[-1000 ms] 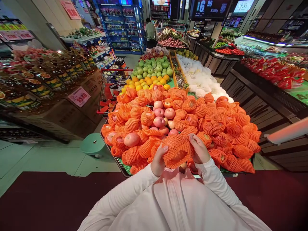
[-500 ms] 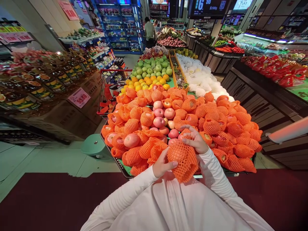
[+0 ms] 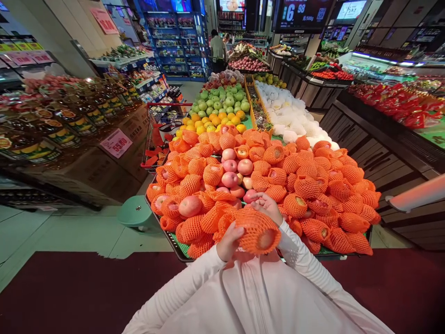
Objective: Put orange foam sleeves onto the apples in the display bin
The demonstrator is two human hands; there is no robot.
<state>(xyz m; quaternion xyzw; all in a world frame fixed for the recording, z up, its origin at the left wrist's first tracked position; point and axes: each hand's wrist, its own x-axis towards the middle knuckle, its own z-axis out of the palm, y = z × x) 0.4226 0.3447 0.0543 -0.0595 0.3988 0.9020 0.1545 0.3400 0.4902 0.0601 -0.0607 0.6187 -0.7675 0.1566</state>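
Observation:
Close to my body, my left hand [image 3: 228, 240] grips an apple in an orange foam net [image 3: 255, 229] from its left side. The net's opening faces me, and a round patch of apple shows through it. Just behind, my right hand [image 3: 267, 207] is open with its fingers stretched out, partly hidden by the netted apple. I cannot tell whether it touches the net. Beyond the hands, several bare pink apples [image 3: 230, 179] lie among many apples in orange nets [image 3: 309, 189].
Oranges [image 3: 212, 121], green apples [image 3: 225, 98] and white-netted fruit [image 3: 290, 109] lie farther back on the stand. At left are a shopping cart [image 3: 153, 132], a green stool [image 3: 136, 211] and bottles of oil [image 3: 74, 116]. A person [image 3: 217, 48] stands far off.
The netted apple has turned, so its opening now faces me with apple showing inside. My right hand has come off its upper right side and moved left, behind it.

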